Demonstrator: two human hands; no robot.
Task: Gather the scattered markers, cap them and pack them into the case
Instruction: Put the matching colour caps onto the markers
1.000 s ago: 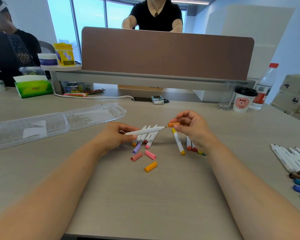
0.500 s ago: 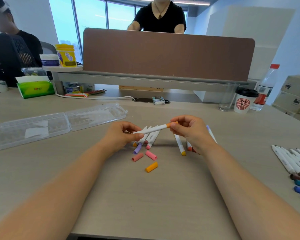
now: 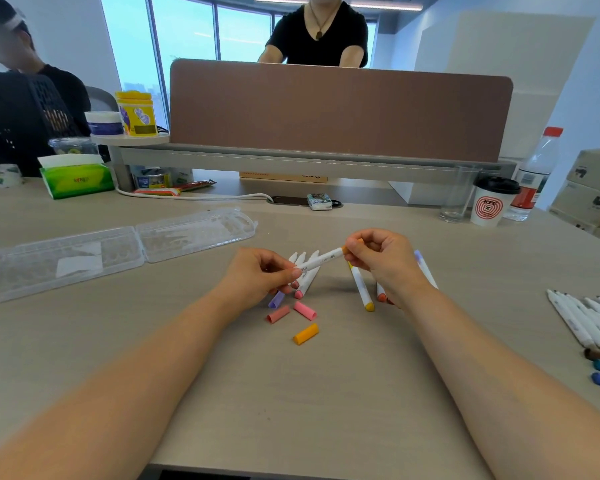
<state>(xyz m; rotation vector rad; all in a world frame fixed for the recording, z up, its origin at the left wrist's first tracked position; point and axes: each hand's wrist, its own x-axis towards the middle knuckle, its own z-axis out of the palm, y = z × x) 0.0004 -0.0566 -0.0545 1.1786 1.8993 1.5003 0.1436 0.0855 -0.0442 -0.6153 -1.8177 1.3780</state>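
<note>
Nearest the front edge of the desk [image 3: 326,410] lie four loose caps: an amber cap [image 3: 305,334], two pink caps [image 3: 278,314] and a purple cap [image 3: 276,299]. None has been put on a pen yet. Near the right edge, a row of markers [image 3: 582,323] lies side by side with brown and blue caps on, so that batch looks capped but not packed.

Just past the loose caps, toward the middle of the desk, the left hand [image 3: 257,271] pinches the back end of a white marker [image 3: 321,263] between thumb and fingertips and holds it clear of the desk. The right hand [image 3: 385,261] has its fingers curled round an orange cap [image 3: 352,245] at the marker's other end. The cap appears to be on the tip, but I cannot tell whether it is pressed fully home.

Under the hands a small bunch of pens [image 3: 305,278] still waits, touching one another, and a yellow-ended pen [image 3: 361,287] lies just beside the right wrist. A lilac-ended pen [image 3: 425,268] shows behind that hand; it is not clear whether it is held or resting.

Farther off, toward the left edge, the clear case [image 3: 118,247] lies open and flat with no pens in it.

By my reckoning capping is partly done, with several pens to go. Packing has not begun.
</note>
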